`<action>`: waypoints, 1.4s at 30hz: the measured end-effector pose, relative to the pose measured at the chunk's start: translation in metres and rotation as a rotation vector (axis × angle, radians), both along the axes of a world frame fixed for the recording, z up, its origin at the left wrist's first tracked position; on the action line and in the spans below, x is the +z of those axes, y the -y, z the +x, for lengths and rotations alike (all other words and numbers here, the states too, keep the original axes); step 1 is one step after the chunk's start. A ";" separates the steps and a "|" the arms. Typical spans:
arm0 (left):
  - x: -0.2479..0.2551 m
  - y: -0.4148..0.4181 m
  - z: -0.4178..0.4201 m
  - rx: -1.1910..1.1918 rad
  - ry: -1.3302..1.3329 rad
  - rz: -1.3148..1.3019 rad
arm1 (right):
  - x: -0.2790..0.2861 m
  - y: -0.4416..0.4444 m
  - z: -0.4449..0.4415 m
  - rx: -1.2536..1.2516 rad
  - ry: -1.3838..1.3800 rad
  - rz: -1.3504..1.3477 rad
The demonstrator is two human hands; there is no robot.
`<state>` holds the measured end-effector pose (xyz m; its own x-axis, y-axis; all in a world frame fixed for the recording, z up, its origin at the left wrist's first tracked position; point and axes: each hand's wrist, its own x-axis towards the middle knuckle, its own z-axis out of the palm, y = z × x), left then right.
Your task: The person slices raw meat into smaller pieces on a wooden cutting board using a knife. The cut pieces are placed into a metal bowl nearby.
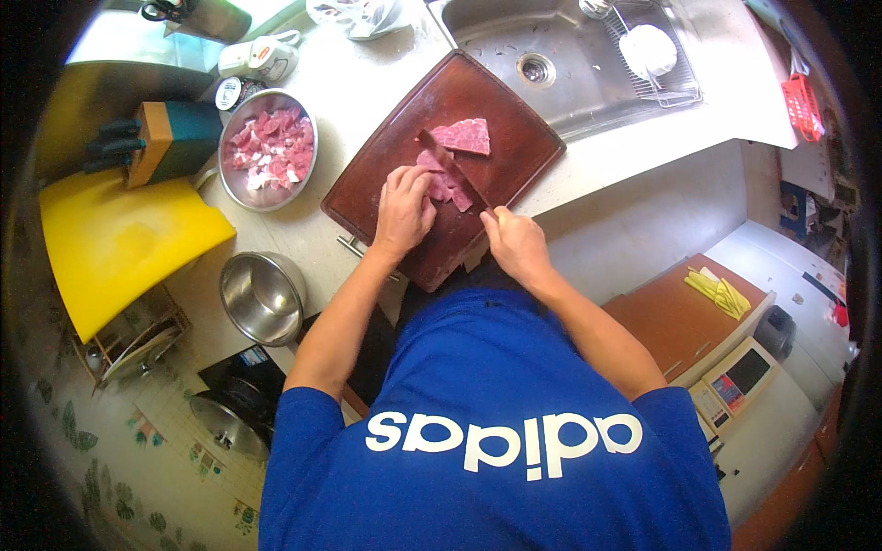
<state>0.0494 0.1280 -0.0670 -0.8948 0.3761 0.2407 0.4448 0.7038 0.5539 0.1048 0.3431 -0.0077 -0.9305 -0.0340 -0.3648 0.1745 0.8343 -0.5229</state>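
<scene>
A brown wooden cutting board [375, 148] lies on the counter, and pink raw meat rests on it. My right hand [517, 244] grips a kitchen knife [458, 173], whose blade runs away to the upper left across the meat. On the left of the blade, my left hand [405, 210] rests its bent fingertips on the cut meat pieces [444, 187]. A larger slab of meat [468, 136] lies beyond the blade on its right. Further left, a steel bowl [269, 148] holds many chunks of cut meat.
A steel sink [475, 41] with a wire rack [679, 89] borders the board at upper right. An empty steel bowl [262, 297] stands left of my forearm. A knife block [179, 141] and a yellow board [131, 237] are at far left. A plastic bag [362, 17] lies at the back.
</scene>
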 end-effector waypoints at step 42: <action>-0.019 -0.118 0.099 0.867 0.200 0.320 | -0.005 -0.110 -0.017 0.624 -0.047 0.061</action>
<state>0.1480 0.2456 -0.0860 -0.8673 -0.4970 0.0292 -0.2864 0.5461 0.7872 0.0873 0.4530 -0.0124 -0.7573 -0.5563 -0.3421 -0.3770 0.8001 -0.4666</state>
